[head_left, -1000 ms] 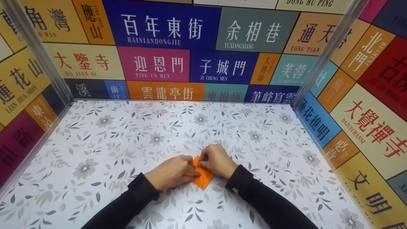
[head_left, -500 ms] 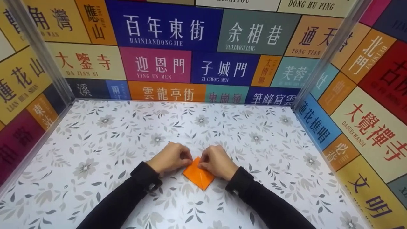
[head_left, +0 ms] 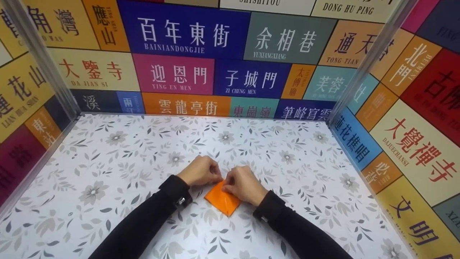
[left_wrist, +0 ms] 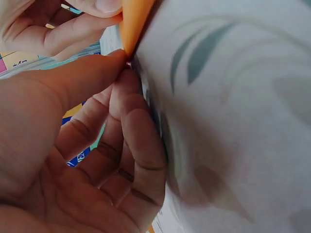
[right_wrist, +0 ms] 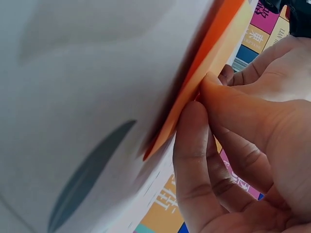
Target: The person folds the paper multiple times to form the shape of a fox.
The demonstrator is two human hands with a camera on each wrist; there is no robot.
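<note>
A folded piece of orange paper (head_left: 220, 200) lies on the table in the head view, roughly diamond-shaped, one corner toward the person. My left hand (head_left: 202, 171) is at its far corner; in the left wrist view the thumb and index finger pinch the paper's tip (left_wrist: 133, 24). From the far right side, my right hand (head_left: 245, 185) holds the paper. Up close in the right wrist view, the right thumb and index finger pinch the layered paper edge (right_wrist: 187, 92). The right fingers hide part of the upper right side.
The tabletop (head_left: 143, 144) carries a white cover with grey leaves and flowers. A back wall (head_left: 230, 54) and side walls of coloured panels with printed characters enclose it. Clear strips (head_left: 363, 72) run up the corners.
My left hand has moved off the paper's left side, up and back to its far corner, uncovering that side. The right hand stays nearly in place on the paper.
</note>
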